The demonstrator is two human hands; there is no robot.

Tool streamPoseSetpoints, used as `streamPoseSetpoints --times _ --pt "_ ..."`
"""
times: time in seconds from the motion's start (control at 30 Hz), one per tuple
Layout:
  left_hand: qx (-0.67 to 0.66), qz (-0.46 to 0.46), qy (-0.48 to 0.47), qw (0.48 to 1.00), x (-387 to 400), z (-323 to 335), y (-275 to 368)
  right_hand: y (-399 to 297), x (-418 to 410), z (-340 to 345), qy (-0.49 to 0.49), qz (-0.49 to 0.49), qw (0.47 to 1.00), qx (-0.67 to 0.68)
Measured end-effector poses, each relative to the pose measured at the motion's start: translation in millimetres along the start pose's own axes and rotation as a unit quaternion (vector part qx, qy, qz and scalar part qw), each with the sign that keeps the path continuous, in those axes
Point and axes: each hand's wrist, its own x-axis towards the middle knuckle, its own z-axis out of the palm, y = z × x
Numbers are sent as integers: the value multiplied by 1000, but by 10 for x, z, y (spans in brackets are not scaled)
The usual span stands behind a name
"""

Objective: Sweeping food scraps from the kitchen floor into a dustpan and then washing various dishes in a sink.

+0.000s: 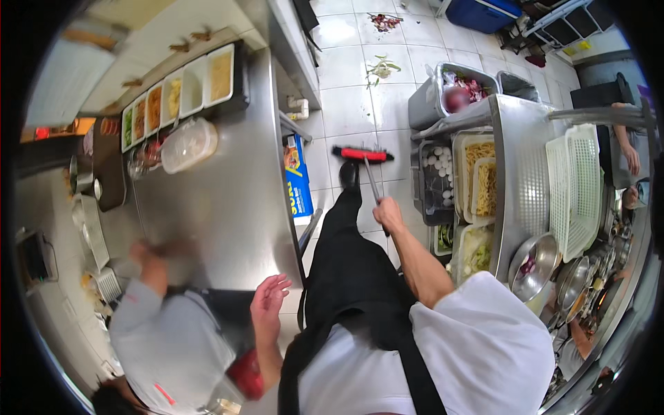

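My right hand (389, 213) grips the grey handle of a push broom. The broom's red head (363, 154) with black bristles rests on the white tiled floor (345, 111), just ahead of my black shoe (349, 175). Held out at my left side, beside the corner of a steel table (244, 207), my left hand (270, 301) has nothing in it and its fingers are slightly apart. Farther ahead on the tiles lie a small heap of green and pale vegetable scraps (383, 68) and a heap of reddish-purple scraps (385, 22).
A person in grey (171, 332) works at the table on my left. To my right stand a bin of purple scraps (425, 101), a steel shelf (519, 171) with crates of eggs and noodles, and a steel bowl (534, 267). A blue cooler (480, 14) sits far ahead.
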Motion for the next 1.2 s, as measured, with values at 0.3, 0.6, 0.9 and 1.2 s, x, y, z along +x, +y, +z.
streamPoseSetpoints --times 0.3,0.6,0.9,1.2 --pt "129 84 -169 973 2099 941 1732 -1040 2914 -1684 60 -117 990 -55" --pt "110 29 -222 968 3914 2343 2659 -1763 2633 -2907 -8 25 1000 11" --pt "54 -50 -119 990 5358 3173 3525 -2617 5252 -4110 26 13 1000 5" --pt "59 23 -89 994 7350 3507 4823 -2892 6064 -5550 49 -97 994 6"
